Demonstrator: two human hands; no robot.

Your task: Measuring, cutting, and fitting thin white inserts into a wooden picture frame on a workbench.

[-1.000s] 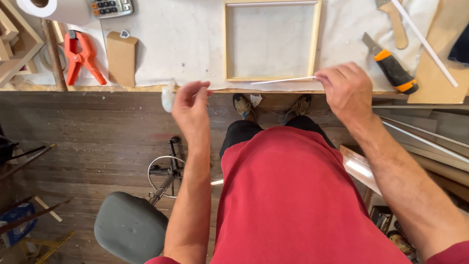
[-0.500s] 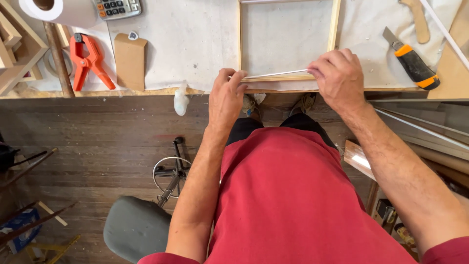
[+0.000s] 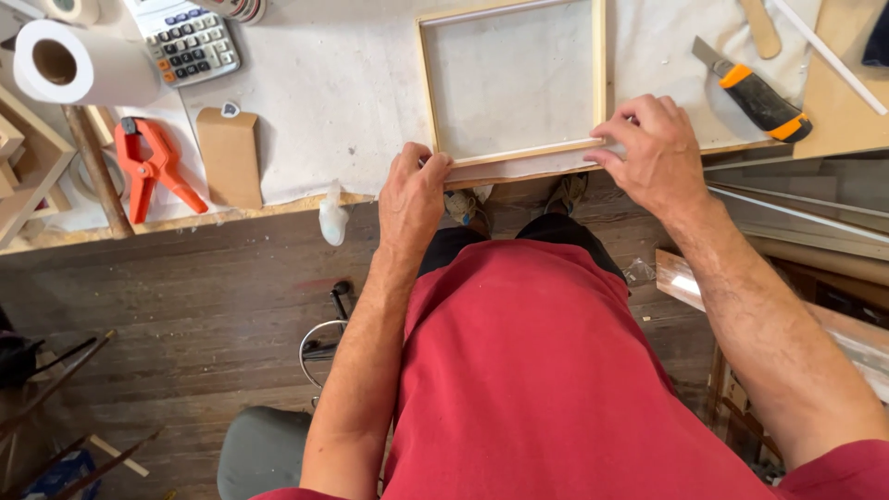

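A square light wooden frame (image 3: pixel 600 74) lies flat on the white-covered workbench (image 3: pixel 343 93). My left hand (image 3: pixel 412 193) presses its fingertips on the frame's near left corner. My right hand (image 3: pixel 648 153) rests on the near right corner, fingers curled against the frame's near rail (image 3: pixel 519 155). A thin pale strip runs along that near rail between both hands. Both hands touch the frame at the bench's front edge.
An orange-and-black utility knife (image 3: pixel 755 93) lies right of the frame. Left of it are a brown paper tag (image 3: pixel 229 157), an orange spring clamp (image 3: pixel 153 167), a paper roll (image 3: pixel 74 65) and a calculator (image 3: pixel 190 42). A stool (image 3: pixel 264 454) stands on the wooden floor.
My left hand moved right from the bench edge to the frame's near left corner. Both hands brought the thin strip onto the frame's near rail. The view shifted slightly.
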